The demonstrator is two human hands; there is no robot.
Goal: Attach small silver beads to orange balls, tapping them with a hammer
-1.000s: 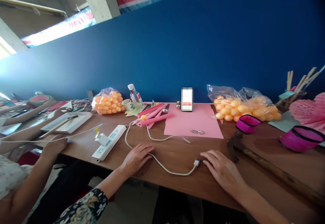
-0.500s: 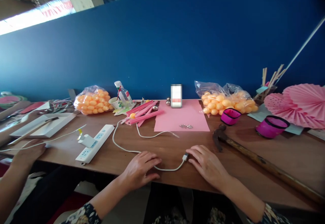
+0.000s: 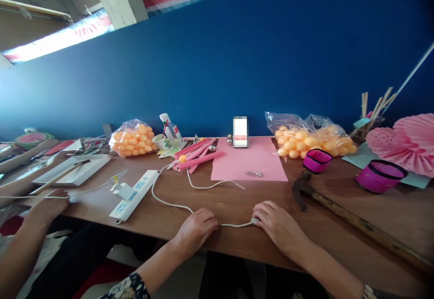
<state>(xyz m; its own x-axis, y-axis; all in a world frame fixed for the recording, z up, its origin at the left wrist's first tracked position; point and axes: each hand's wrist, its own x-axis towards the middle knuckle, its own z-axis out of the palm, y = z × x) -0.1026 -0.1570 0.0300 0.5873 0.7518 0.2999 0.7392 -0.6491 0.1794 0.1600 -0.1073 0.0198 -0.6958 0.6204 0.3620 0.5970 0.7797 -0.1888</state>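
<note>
My left hand [image 3: 198, 229] rests on the brown table [image 3: 237, 199] near its front edge, fingers bent over a white cable [image 3: 169, 203]. My right hand [image 3: 278, 226] lies just to the right, its fingertips pinching the cable's plug end [image 3: 253, 221]. A short, straight stretch of cable runs between the two hands. The cable curves back toward a white power strip [image 3: 134, 195] on the left.
A hammer [image 3: 339, 213] lies to the right of my right hand. Behind are pink paper [image 3: 249, 163], pink strips [image 3: 198, 152], a phone [image 3: 240, 131], bags of orange balls [image 3: 132, 138] [image 3: 312, 140], magenta cups [image 3: 379, 177] and pink fans [image 3: 407, 140]. Another person's hand [image 3: 47, 204] rests at the left.
The loose loop of cable between my hands has been drawn straight. My right fingertips have closed onto the plug, and my left hand has shifted slightly right along the cable.
</note>
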